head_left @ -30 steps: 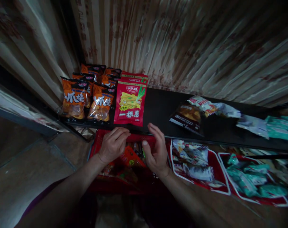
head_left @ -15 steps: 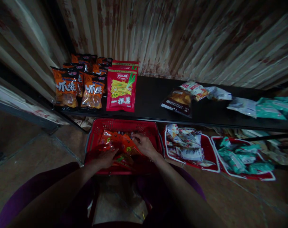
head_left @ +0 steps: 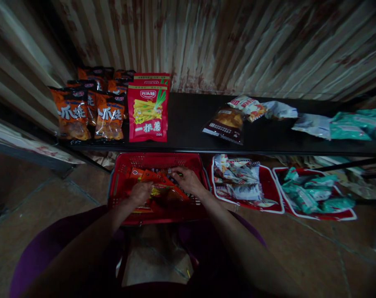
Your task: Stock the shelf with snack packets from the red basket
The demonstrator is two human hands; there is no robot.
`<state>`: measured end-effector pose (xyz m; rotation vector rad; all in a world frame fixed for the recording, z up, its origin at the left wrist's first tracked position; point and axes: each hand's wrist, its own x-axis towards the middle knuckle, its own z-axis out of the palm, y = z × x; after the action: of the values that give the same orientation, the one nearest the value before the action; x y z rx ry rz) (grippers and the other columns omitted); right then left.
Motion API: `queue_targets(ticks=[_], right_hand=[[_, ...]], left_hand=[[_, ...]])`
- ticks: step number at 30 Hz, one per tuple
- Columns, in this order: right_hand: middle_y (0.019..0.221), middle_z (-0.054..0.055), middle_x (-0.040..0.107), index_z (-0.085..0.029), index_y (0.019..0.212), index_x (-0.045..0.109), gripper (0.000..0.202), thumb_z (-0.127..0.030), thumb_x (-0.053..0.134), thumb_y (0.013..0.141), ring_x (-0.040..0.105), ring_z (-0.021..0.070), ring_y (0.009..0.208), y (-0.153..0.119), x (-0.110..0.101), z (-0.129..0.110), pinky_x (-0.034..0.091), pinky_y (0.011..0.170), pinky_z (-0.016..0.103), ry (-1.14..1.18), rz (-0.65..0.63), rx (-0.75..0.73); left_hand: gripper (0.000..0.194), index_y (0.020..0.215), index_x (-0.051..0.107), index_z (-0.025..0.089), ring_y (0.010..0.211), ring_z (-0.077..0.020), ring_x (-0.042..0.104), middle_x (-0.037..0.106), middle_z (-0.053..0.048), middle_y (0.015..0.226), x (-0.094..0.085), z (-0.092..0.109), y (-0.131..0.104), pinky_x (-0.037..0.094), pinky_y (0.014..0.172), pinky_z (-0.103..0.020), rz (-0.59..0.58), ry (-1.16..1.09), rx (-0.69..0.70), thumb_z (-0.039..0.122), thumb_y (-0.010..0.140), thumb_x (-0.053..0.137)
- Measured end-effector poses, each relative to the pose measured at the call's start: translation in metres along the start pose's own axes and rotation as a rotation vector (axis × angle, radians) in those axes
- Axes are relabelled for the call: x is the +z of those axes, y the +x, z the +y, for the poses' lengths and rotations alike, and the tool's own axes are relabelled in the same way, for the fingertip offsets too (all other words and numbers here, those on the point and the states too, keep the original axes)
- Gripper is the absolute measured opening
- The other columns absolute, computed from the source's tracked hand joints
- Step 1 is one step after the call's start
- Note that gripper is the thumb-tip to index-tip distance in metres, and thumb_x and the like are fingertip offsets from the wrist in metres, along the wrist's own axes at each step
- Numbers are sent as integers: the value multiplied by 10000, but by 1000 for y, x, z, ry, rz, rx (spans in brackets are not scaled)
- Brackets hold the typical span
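Note:
A red shopping basket (head_left: 158, 218) stands between my knees, with orange and red snack bags (head_left: 172, 194) lying in it. My left hand (head_left: 141, 193) is closed on the edge of a red snack bag in the basket's left half. Further back and to the right, my right hand (head_left: 188, 181) is curled with its fingertips pinching the top of a snack bag near the basket's far side. Dim light leaves the exact grip of its fingers hard to see.
Above the basket runs a black shelf (head_left: 188, 124) bearing orange snack bags (head_left: 71, 118), red pouches (head_left: 148, 114), a brown bag (head_left: 225, 124) and several white and green packets. Right of my basket, two red baskets hold white packets (head_left: 245, 188) and green packets (head_left: 309, 198).
My left hand has closed from a flatter pose and moved slightly up on the red bag, which shows more of its front. The view has shifted a little, so the shelf appears further left.

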<state>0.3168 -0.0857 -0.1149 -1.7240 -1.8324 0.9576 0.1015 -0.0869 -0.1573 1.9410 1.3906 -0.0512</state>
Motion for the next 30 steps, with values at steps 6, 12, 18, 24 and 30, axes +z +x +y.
queue_targets(ticks=[6,12,18,24,30], right_hand=[[1063,50,694,-227,1076,646,346,-353,649,754,646,210,966,-6,-6,-3,496,848,359,221,-113,1],[993,31,720,-202,1038,666,442,-414,737,657,671,205,866,-13,-6,-11,528,805,376,661,-330,153],[798,16,733,-170,863,715,315,-421,736,674,659,140,654,-14,-2,-21,523,640,263,918,-331,244],[688,14,718,-163,811,728,295,-432,730,688,643,151,582,-15,1,-26,514,587,279,988,-248,270],[773,17,737,-209,832,736,282,-443,741,676,672,192,692,-14,-7,-32,527,703,339,1057,-84,234]], left_hand=[[282,928,684,171,915,-256,644,705,-122,953,-71,19,-19,450,824,-349,99,-52,-39,269,842,434],[353,874,685,141,572,-191,635,702,-54,701,-103,15,-42,478,532,-280,10,-790,-84,454,723,625],[413,882,678,103,605,-195,659,712,-62,687,-115,17,-42,516,593,-302,54,-1280,-140,353,575,796],[493,1049,647,119,827,-249,687,733,-98,915,-125,24,-48,528,782,-381,95,-1441,-2,359,637,773],[555,1127,627,147,980,-296,649,707,-115,1041,-111,26,-52,491,884,-440,55,-1429,75,401,651,756]])
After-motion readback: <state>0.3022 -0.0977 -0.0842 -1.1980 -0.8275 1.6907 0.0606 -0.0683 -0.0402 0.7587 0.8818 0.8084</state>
